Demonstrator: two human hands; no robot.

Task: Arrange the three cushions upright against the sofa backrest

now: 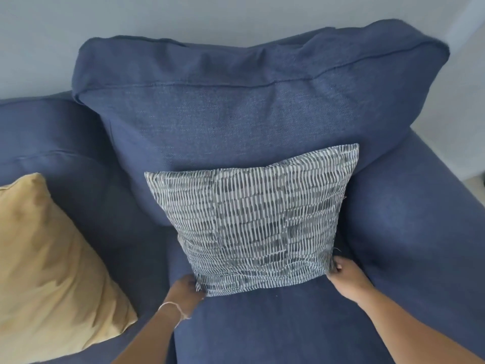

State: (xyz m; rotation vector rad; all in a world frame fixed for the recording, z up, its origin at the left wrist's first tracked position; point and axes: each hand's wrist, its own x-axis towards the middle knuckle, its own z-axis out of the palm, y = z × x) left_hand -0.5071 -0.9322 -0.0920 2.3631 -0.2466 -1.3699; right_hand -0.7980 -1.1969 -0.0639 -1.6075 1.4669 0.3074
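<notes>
Blue fabric sofa: woven navy upholstery, wide seat below, padded arm rising at the right.
Backrest: large loose navy back cushion, piped seam along the top, slightly creased.
Wall: pale, plain, behind the sofa.
Mustard-yellow plain fabric cushion: at the left, leaning toward the neighbouring back cushion, well apart from both hands.
Grey-and-white cushion with dashed stripe print: square, upright on the seat, back face against the backrest, right edge just beside the arm, loose threads at the lower corners.
Left hand: grip clamped on the lower left corner; thin thread bracelet at the wrist.
Right hand: grip pinched on the lower right corner, wedged next to the arm.
</notes>
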